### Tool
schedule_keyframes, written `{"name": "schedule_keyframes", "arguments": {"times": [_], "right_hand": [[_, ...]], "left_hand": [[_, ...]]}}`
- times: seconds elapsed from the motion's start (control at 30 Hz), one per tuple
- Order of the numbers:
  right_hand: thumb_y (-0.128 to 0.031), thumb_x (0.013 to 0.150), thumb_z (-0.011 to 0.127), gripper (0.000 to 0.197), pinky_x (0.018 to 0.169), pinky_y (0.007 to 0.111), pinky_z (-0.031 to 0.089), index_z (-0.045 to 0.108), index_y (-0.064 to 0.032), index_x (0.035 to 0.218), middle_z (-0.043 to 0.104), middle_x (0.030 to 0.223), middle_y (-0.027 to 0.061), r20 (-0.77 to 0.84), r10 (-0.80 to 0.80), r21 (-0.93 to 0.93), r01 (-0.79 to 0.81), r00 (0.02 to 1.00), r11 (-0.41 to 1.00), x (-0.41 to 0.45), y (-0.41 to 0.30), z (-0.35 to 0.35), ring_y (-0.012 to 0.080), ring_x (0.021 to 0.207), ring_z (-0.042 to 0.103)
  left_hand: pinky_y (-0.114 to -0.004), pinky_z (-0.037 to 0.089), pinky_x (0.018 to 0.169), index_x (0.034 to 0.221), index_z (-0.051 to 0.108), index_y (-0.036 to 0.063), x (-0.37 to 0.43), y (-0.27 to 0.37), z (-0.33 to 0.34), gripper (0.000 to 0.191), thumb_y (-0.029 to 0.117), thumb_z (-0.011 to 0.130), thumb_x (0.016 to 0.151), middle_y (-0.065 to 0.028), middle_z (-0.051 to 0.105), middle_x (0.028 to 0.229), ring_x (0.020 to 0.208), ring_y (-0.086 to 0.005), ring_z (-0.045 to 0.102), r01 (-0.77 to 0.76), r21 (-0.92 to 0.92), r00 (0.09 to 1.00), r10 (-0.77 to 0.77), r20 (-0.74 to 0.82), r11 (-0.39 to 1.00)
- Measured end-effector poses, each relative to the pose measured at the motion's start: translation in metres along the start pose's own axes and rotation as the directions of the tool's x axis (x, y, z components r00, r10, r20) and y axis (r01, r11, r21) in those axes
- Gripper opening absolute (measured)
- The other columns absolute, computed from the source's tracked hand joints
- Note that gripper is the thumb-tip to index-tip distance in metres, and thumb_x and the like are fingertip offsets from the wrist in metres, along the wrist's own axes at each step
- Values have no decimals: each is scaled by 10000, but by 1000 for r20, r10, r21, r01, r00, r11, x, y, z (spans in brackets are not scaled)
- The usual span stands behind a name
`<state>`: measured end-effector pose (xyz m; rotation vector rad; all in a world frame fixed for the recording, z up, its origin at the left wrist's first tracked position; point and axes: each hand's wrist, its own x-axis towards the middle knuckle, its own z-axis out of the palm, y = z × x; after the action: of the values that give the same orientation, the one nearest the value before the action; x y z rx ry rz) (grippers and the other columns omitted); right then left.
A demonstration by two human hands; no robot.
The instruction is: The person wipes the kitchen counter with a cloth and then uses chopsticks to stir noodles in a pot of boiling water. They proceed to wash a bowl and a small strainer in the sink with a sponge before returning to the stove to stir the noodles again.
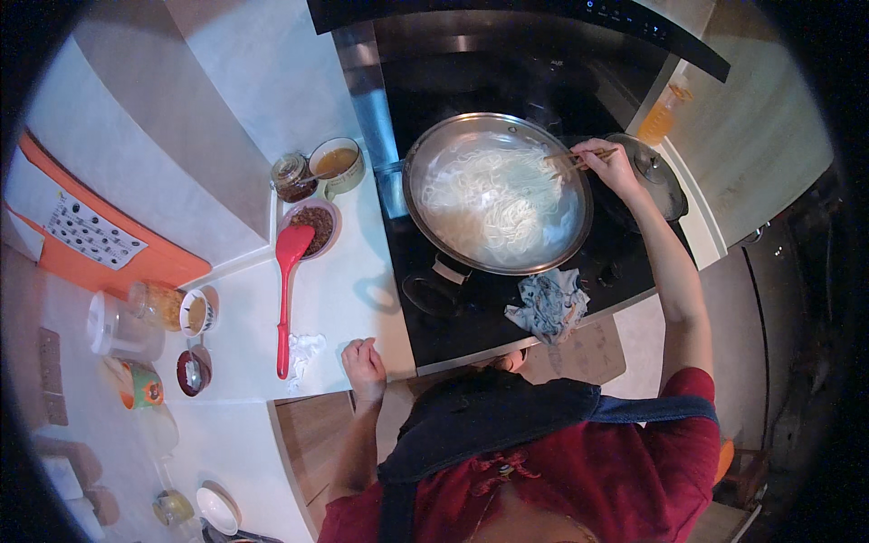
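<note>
A wide metal pan [413, 203] of cloudy water stands on the black stove, with white noodles [506, 203] in it. My right hand [604, 163] is at the pan's right rim, closed around wooden chopsticks [567, 156] whose tips reach the noodles. My left hand [365, 363] rests on the counter's front edge, fingers loosely curled, with nothing visible in it. Left of it lie a crumpled white tissue [307, 356] and a red spatula [284, 298], whose head lies over a bowl [333, 237] of dark brown crumbly food. A crumpled patterned cloth [551, 305] lies at the stove's front, below the pan.
A mug [347, 178] of brownish liquid and a glass jar [292, 178] stand behind the bowl. Farther left are small bowls [197, 313], a jar [155, 305] and a clear plastic container [125, 329]. A lidded pot [655, 180] and a bottle of orange liquid [658, 122] stand right of the pan.
</note>
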<state>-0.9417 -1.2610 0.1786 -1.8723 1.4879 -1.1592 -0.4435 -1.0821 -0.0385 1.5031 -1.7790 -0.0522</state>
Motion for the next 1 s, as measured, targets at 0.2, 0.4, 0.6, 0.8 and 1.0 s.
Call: {"name": "schedule_keyframes", "arguments": {"times": [0.2, 0.4, 0.6, 0.8, 1.0], "right_hand": [[-3, 832, 497, 177, 695, 253, 502, 650, 24, 917, 641, 854, 82, 114, 102, 194, -123, 988, 973, -6, 8, 36, 135, 750, 595], [-5, 815, 480, 196, 694, 254, 496, 650, 41, 900, 639, 839, 105, 145, 234, 261, -266, 961, 928, -19, -20, 65, 142, 755, 591], [-4, 817, 481, 197, 684, 253, 497, 641, 53, 915, 639, 835, 114, 242, 135, 256, -197, 961, 946, -49, -67, 75, 142, 750, 598], [-31, 814, 521, 185, 695, 272, 504, 646, 24, 939, 642, 843, 114, 275, -64, 3, 66, 959, 998, -78, -135, 44, 164, 779, 619], [-40, 729, 655, 191, 707, 293, 498, 675, -44, 919, 654, 868, 107, 562, -208, -65, 294, 800, 954, -77, -115, 62, 200, 775, 621]], "left_hand": [[-383, 385, 749, 908, 578, 27, 1, 3, -1, 174, -31, 520, 755, -144, 521, 868, 834, -311, 478, 3, -9, 1000, -3, -10, 1000], [-392, 392, 758, 941, 571, 29, 1, 3, -4, 228, -45, 525, 730, -145, 513, 890, 859, -307, 481, 18, -4, 999, -18, 42, 1000], [-399, 389, 773, 956, 566, 19, -2, -5, -1, 232, -39, 522, 736, -146, 510, 916, 880, -319, 476, -34, -29, 998, 36, 59, 999], [-404, 386, 790, 949, 564, 20, -2, 0, -4, 217, -25, 524, 740, -143, 511, 919, 899, -321, 474, -6, -18, 999, 7, 48, 1000], [-407, 389, 790, 947, 572, 41, -1, 3, -3, 219, -15, 534, 738, -143, 509, 914, 900, -317, 475, 2, 29, 998, -4, 55, 1000]]}}
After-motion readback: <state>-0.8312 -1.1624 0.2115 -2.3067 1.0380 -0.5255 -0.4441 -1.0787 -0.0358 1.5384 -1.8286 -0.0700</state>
